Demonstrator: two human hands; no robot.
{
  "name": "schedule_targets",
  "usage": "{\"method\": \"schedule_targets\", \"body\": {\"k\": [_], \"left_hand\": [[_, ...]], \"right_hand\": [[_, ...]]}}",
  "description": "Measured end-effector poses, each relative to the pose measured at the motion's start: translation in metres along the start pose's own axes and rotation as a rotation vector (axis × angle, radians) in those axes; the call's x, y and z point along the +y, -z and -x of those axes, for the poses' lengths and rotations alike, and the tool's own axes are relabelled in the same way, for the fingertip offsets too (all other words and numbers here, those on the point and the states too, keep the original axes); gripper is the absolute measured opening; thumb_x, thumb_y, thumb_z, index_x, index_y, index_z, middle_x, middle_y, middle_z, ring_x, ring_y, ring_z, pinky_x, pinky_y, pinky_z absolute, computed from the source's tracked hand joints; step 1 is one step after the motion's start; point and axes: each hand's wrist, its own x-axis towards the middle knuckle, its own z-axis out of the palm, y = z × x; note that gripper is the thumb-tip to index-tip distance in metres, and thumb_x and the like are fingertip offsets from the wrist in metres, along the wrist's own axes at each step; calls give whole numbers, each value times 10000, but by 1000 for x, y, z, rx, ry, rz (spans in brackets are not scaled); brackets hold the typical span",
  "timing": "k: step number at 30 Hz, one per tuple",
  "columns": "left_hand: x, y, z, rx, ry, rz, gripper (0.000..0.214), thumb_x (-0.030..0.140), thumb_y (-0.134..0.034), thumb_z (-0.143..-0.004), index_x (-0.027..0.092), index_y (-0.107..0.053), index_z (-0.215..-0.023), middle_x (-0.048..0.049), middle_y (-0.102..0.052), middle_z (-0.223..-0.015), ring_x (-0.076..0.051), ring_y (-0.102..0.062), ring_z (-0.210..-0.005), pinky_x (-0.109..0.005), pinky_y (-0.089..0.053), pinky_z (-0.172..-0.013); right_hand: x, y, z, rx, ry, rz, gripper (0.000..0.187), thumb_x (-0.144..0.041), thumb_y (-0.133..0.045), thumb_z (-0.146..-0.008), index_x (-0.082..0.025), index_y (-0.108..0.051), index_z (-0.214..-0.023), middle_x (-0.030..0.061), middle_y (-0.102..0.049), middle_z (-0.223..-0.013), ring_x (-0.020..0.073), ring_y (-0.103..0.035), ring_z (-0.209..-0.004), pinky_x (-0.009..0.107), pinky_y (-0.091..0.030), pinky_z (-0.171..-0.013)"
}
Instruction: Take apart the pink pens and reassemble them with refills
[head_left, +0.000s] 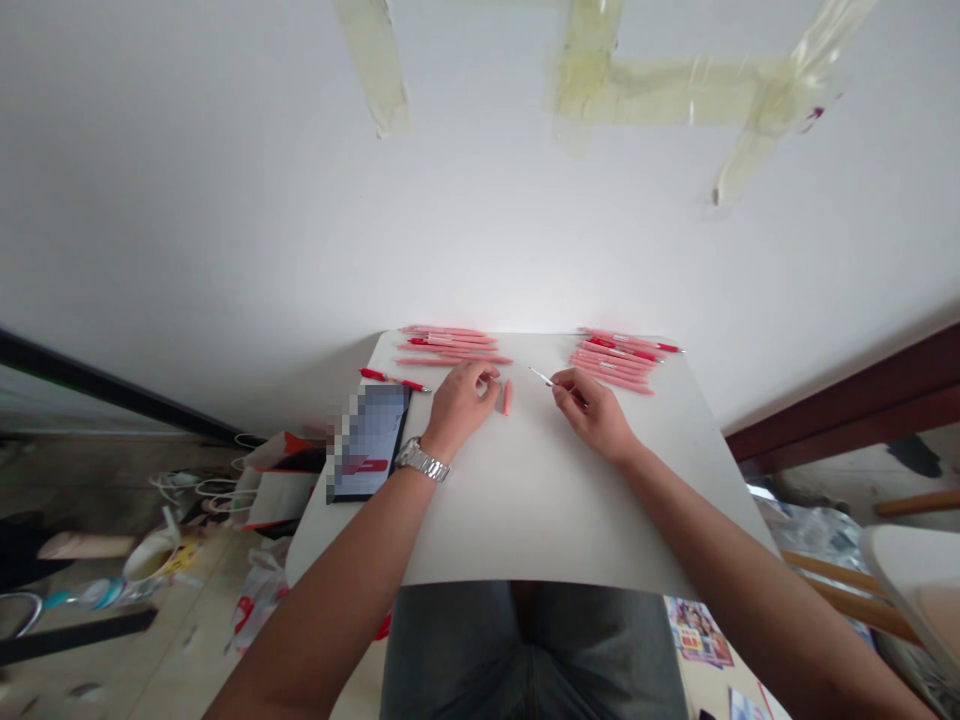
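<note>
My left hand [463,403], with a metal watch on its wrist, rests on a small white table [525,500]; its fingers are curled by a short pink pen piece [507,396] lying just to its right. What the fingers hold, if anything, is hidden. My right hand [596,410] pinches a thin pen refill [541,377] whose tip points up and left. A row of pink pens [450,345] lies at the table's far left, another row of pink and red pens [622,360] at the far right. One red pen [394,380] lies apart near the left edge.
A phone [369,442] lies at the table's left edge. A white wall with strips of tape [660,90] rises behind the table. Bags, cables and a cup [150,555] clutter the floor on the left. A wooden chair [892,590] stands at the right.
</note>
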Motion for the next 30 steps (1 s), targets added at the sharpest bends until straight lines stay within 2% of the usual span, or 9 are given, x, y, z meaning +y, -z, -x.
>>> {"method": "schedule_targets", "body": {"k": [4, 9, 13, 15, 17, 20, 24, 30], "left_hand": [[4, 1, -1, 21, -22, 41, 122, 190, -620, -937, 224, -698, -1024, -60, -741, -1111, -193, -649, -880, -358, -549, -860], [13, 3, -1, 16, -120, 186, 188, 221, -547, -1005, 223, -698, -1118, -64, -730, -1174, -188, -659, -1003, -346, -539, -926], [19, 1, 1, 7, -109, 303, 206, 236, -543, -1013, 218, -693, -1152, -62, -749, -1053, -193, -677, -1036, -333, -537, -913], [21, -2, 3, 0, -75, 362, 193, 266, -555, -1014, 220, -693, -1141, -49, -746, -959, -192, -693, -982, -335, -541, -913], [23, -5, 4, -21, -39, 422, 191, 300, -559, -1021, 222, -691, -1135, -31, -729, -900, -168, -693, -831, -342, -549, -904], [25, -7, 5, -51, -9, 501, 206, 353, -571, -1024, 222, -687, -1134, -23, -716, -915, -120, -631, -646, -336, -565, -838], [28, -8, 7, -63, -7, 549, 236, 406, -615, -1000, 218, -691, -1121, -61, -718, -1038, -141, -657, -762, -286, -558, -720], [31, -10, 8, -101, -21, 583, 245, 418, -662, -971, 210, -688, -1098, -71, -720, -1091, -174, -667, -919, -265, -560, -730]], "right_hand": [[1, 0, 0, -5, 6, 0, 220, -411, -511, -1039, -229, -628, -1078, 25, -658, -854, 160, -537, -682, 296, -421, -657], [1, -1, 0, 0, 12, 5, 200, -390, -511, -1035, -229, -625, -1066, 17, -646, -835, 154, -524, -668, 292, -414, -646], [1, -1, 0, 5, 9, 5, 209, -398, -511, -1033, -227, -626, -1069, 19, -654, -836, 153, -530, -668, 291, -425, -651], [1, -1, 0, 3, 9, 4, 215, -405, -512, -1032, -228, -627, -1072, 20, -658, -839, 154, -531, -664, 292, -428, -649], [1, -1, 0, -6, 9, 0, 220, -412, -510, -1033, -231, -628, -1075, 20, -655, -832, 157, -531, -662, 294, -428, -647], [0, -1, 0, -29, 8, -17, 226, -418, -502, -1040, -233, -625, -1079, 17, -647, -820, 160, -533, -664, 295, -429, -649], [-1, -1, 1, -64, 12, -38, 249, -437, -480, -1054, -234, -617, -1100, 27, -651, -835, 171, -557, -692, 303, -438, -666], [-2, -1, 1, -95, 40, -44, 263, -446, -477, -1061, -231, -615, -1126, 40, -696, -887, 166, -571, -699, 300, -445, -677]]}}
